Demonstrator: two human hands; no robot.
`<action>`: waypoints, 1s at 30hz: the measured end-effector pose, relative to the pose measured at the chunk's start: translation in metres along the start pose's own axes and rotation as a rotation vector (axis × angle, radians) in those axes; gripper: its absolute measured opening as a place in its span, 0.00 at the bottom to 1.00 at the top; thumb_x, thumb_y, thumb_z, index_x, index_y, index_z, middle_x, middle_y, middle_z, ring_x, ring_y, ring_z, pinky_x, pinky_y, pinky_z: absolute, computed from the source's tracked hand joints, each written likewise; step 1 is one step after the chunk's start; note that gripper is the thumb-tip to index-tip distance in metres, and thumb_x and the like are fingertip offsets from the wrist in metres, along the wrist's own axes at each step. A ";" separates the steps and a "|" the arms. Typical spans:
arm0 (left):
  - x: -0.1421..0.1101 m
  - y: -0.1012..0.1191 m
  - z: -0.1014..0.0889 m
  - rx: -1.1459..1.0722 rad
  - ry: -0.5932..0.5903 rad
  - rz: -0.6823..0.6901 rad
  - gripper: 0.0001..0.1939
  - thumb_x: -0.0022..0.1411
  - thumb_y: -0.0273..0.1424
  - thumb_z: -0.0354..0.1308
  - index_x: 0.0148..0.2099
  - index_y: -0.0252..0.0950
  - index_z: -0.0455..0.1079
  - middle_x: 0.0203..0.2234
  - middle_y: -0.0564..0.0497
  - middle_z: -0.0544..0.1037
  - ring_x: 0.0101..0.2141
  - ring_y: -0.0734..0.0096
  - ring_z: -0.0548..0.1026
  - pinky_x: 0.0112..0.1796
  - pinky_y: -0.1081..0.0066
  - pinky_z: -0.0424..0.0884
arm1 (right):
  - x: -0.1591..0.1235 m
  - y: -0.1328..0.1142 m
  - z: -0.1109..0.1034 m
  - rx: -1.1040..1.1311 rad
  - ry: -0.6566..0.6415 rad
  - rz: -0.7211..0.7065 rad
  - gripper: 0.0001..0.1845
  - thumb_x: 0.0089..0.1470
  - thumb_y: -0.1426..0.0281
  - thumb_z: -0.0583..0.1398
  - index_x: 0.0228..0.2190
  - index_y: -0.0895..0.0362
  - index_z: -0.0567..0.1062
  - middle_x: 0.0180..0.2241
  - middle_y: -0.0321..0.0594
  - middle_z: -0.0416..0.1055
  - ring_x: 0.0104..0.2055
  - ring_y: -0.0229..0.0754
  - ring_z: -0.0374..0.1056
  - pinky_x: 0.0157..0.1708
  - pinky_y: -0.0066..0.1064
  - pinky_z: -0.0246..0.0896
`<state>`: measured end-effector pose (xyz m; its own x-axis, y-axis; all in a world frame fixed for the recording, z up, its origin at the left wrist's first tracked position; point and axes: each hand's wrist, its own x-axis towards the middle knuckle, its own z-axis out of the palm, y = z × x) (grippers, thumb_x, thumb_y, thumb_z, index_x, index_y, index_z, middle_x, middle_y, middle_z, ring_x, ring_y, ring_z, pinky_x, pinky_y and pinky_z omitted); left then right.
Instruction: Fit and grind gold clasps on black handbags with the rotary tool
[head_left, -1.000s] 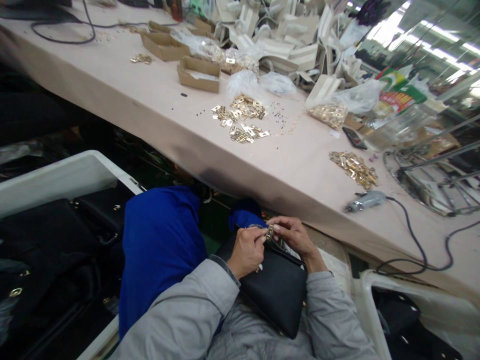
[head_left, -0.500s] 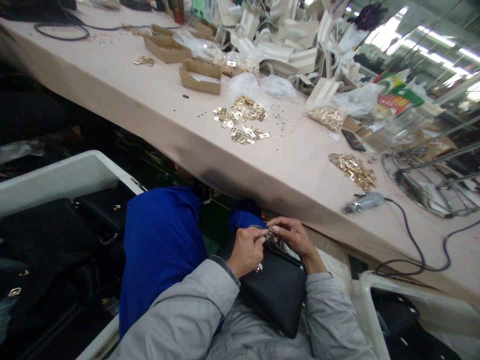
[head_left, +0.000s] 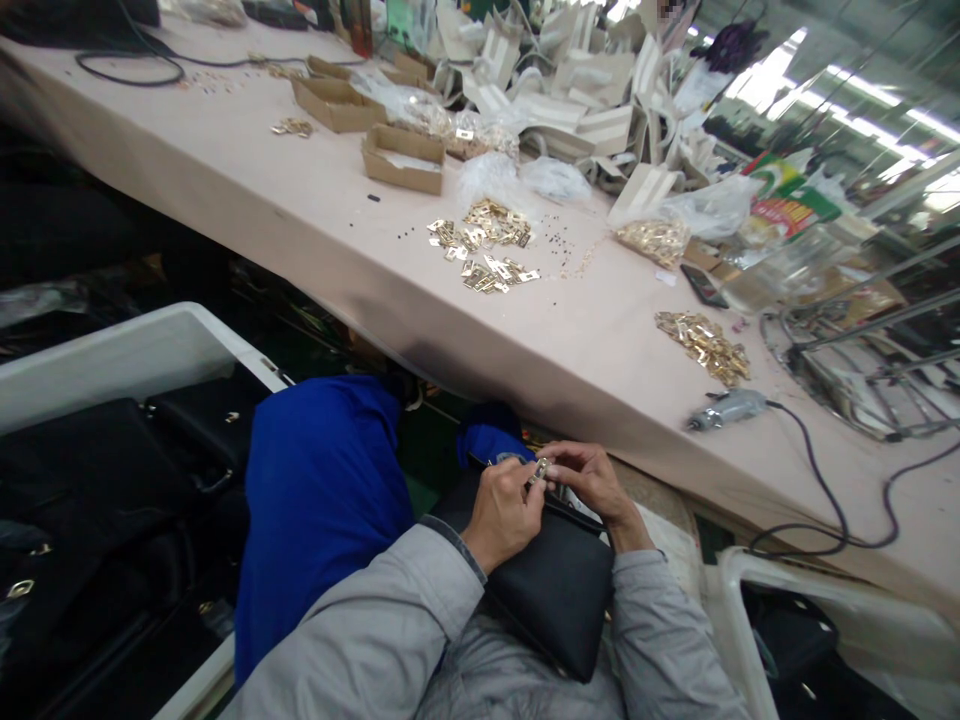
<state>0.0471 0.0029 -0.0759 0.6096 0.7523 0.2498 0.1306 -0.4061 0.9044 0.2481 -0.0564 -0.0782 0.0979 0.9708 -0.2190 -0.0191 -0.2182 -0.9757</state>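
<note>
A black handbag point(head_left: 551, 585) rests on my lap, its upper edge toward the table. Above that edge, my left hand point(head_left: 504, 508) and my right hand point(head_left: 592, 482) meet at a small gold metal bag fitting point(head_left: 541, 468). Thumb and fingers of both hands are pinched round the fitting, the left from its near side and the right from its far side. Whether the fitting is fixed to the bag is hidden by my fingers.
On the table point(head_left: 600, 360) lie piles of gold metal plates point(head_left: 487, 240), another gold pile point(head_left: 703, 345) and a corded electric screwdriver point(head_left: 726, 408). White bins point(head_left: 225, 345) of black bags flank me. Cardboard boxes point(head_left: 403, 160) and pale stiff pieces point(head_left: 577, 90) sit farther back.
My left hand has shifted slightly right and turned, now covering the metal piece on the bag's front. The fitting has tilted a little between my fingers. The bag stays on my lap.
</note>
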 end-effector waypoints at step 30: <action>0.004 -0.016 0.006 -0.391 -0.041 -0.200 0.13 0.67 0.29 0.57 0.46 0.32 0.81 0.25 0.49 0.77 0.21 0.73 0.73 0.25 0.71 0.69 | -0.004 -0.023 0.009 -0.183 0.142 -0.058 0.14 0.53 0.62 0.71 0.39 0.58 0.84 0.33 0.43 0.77 0.30 0.40 0.71 0.30 0.30 0.68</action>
<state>0.0527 0.0092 -0.0911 0.6340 0.7718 0.0494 -0.0519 -0.0213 0.9984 0.2397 -0.0540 -0.0546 0.2333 0.9611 -0.1475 0.1700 -0.1897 -0.9670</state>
